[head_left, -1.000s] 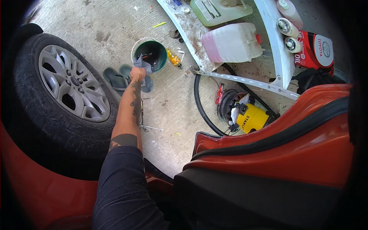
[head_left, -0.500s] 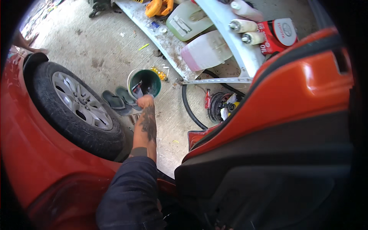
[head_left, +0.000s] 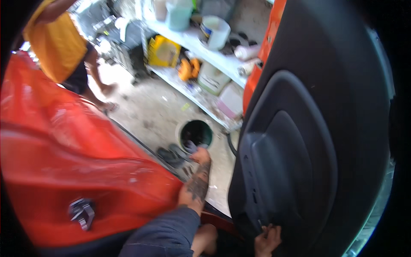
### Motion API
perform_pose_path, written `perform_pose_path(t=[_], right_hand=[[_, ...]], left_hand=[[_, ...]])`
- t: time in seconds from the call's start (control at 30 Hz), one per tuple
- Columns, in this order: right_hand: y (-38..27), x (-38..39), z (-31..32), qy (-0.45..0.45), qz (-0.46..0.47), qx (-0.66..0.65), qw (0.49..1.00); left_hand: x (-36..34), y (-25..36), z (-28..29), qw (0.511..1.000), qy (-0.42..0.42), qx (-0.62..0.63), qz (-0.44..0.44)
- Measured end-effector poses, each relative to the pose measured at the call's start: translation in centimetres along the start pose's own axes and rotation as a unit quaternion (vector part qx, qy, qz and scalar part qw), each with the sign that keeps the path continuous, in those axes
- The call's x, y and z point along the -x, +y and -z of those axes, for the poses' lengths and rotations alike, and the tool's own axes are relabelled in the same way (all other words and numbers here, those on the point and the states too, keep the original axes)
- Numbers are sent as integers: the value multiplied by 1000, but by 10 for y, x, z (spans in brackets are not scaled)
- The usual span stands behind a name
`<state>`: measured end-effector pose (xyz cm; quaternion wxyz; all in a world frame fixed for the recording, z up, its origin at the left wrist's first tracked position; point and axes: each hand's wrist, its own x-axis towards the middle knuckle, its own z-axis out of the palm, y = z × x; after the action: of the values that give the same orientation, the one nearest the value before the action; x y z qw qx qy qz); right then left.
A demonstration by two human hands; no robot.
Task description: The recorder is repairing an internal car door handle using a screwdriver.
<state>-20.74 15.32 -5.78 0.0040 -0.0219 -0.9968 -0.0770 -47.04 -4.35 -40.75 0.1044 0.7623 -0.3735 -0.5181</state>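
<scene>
My left arm stretches out over the gap between the orange-red car body (head_left: 115, 171) and the open door (head_left: 295, 150). At its end, my left hand (head_left: 200, 155) is closed at the near rim of a round bucket (head_left: 209, 136) with a dark green inside. A pale greyish limp piece (head_left: 189, 146), plastic or cloth, shows from its fingers over the opening. Dark contents in the bucket are too blurred to name. My right hand (head_left: 267, 240) is low against the black door panel, fingers curled; what they hold, if anything, cannot be made out.
Dark sandals (head_left: 170, 157) lie left of the bucket. Beyond it stands a white shelf (head_left: 188, 40) with jugs, a white tub (head_left: 215, 33) and a yellow container (head_left: 164, 51). A person in a yellow shirt (head_left: 58, 47) is at the far left. A black hose (head_left: 231, 143) lies beside the door.
My view has swung up and turned, bringing the door panel, my right hand and the person in yellow into sight. My left hand stays at the bucket rim with the greyish piece.
</scene>
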Motion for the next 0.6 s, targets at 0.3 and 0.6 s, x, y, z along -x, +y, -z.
perform_pose_path(t=[0.3, 0.6], right_hand=[[3, 5, -14, 123, -8, -150, 981], [10, 20, -7, 144, -26, -193, 970]], left_hand=[[116, 119, 145, 984, -110, 111, -89], [180, 145, 302, 904, -213, 153, -338]])
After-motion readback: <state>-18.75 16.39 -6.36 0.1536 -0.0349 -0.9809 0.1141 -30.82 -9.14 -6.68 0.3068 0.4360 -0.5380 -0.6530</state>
